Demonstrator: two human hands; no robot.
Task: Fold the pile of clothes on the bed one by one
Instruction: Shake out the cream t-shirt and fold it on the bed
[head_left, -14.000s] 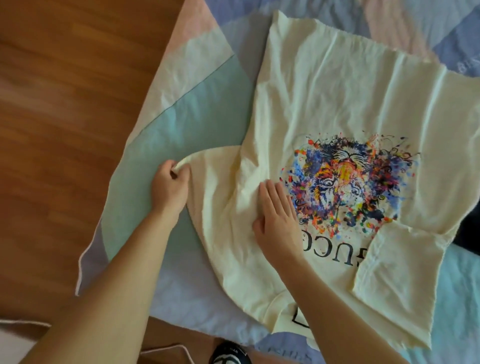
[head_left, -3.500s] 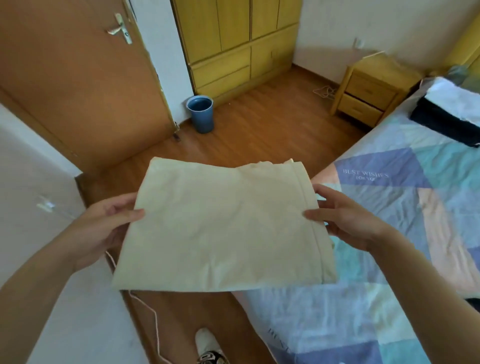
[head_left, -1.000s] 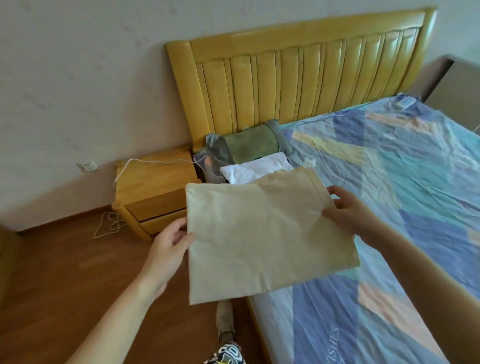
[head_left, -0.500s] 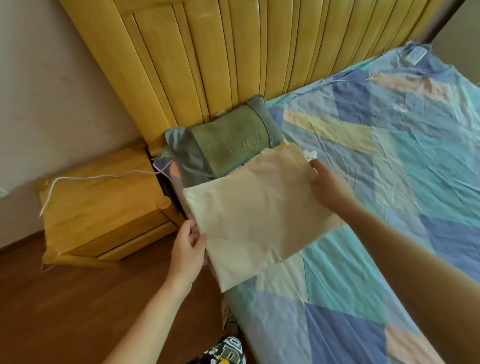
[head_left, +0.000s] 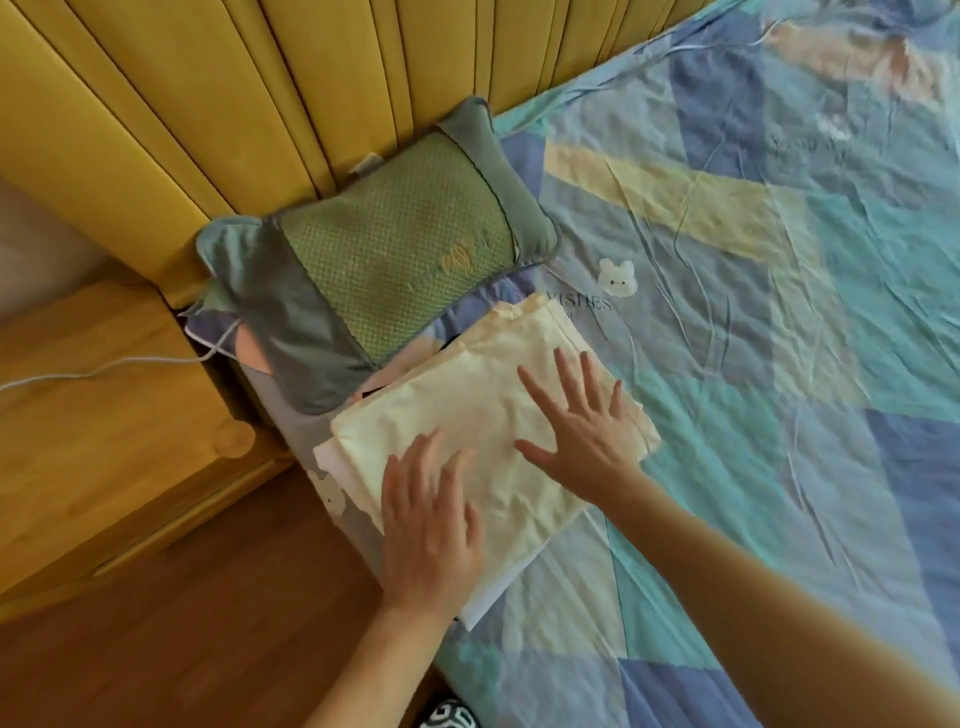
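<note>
Hands flat: left hand, right hand press folded cream shirt onto stack at bed corner beside pillow, fingers spread, gripping nothing. Stacking step; next likely fetch another garment.

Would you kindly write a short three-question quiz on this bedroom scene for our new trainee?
1. True or false: both hands lie flat on the folded cream shirt.
2. What sits between the shirt and the headboard? A) a laptop B) a green pillow C) a blue bucket
3. Fill in: a white garment edge shows ______ the shirt.

Key
1. True: the left hand and right hand rest on it with fingers spread.
2. B, the pillow.
3. Under: the shirt lies on top of a stack on the bed.
</note>
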